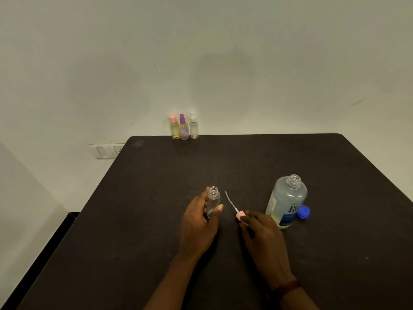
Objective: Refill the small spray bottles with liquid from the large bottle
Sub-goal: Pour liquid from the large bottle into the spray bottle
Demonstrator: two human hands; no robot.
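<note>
My left hand (197, 222) grips a small clear spray bottle (213, 201) that stands upright on the dark table (156, 220), its neck uncapped. Just right of it lies the pink spray head (240, 214) with its white dip tube pointing away from me. The fingertips of my right hand (263, 238) pinch that spray head at the table surface. Further right stands the large clear bottle (287, 200), uncapped, with liquid in it. Its blue cap (303, 212) lies beside its base on the right.
Three small spray bottles stand in a row at the table's far edge by the wall: a pink-capped one (174, 128), a purple-capped one (183, 127) and a white-capped one (193, 126). A wall socket (107, 151) sits beyond the table's left corner.
</note>
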